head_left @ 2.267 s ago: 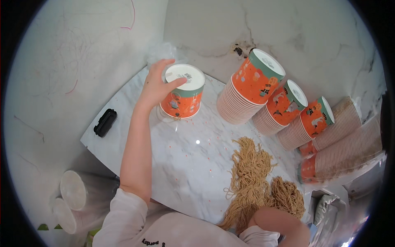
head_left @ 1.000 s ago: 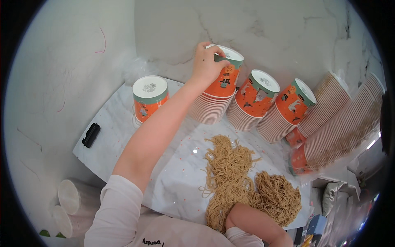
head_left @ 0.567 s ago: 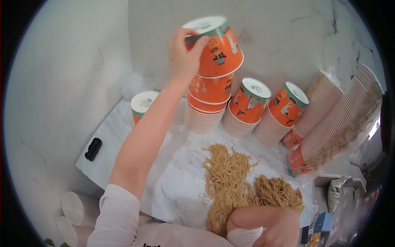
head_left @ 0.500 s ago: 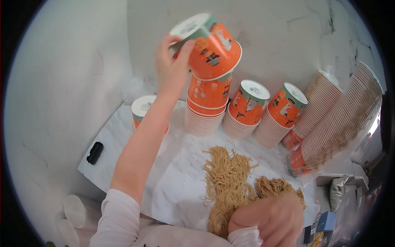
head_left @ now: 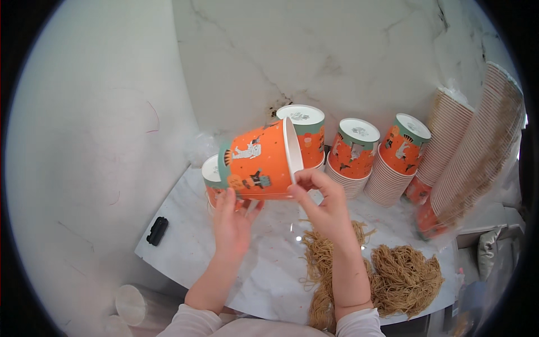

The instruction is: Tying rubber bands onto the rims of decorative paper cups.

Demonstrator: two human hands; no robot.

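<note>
The paper tub [head_left: 255, 163] I hold is bright orange, patterned with whitish and dark figures, its band green and its rim white. The stacked tubs [head_left: 352, 150] repeat that orange and green under white bases, their nested rims making fine pale stripes. My table [head_left: 275, 275] is white with grey marbling, the strand bundles [head_left: 407, 278] tan, the case [head_left: 158, 231] black.

From my remote seat I list one off-white shirt [head_left: 264, 329], with a short, loose left sleeve [head_left: 192, 322] and a matching right sleeve [head_left: 359, 323]. Also: left forearm [head_left: 216, 282], right forearm [head_left: 350, 271], left hand [head_left: 231, 229], right hand [head_left: 325, 206], all bare.
</note>
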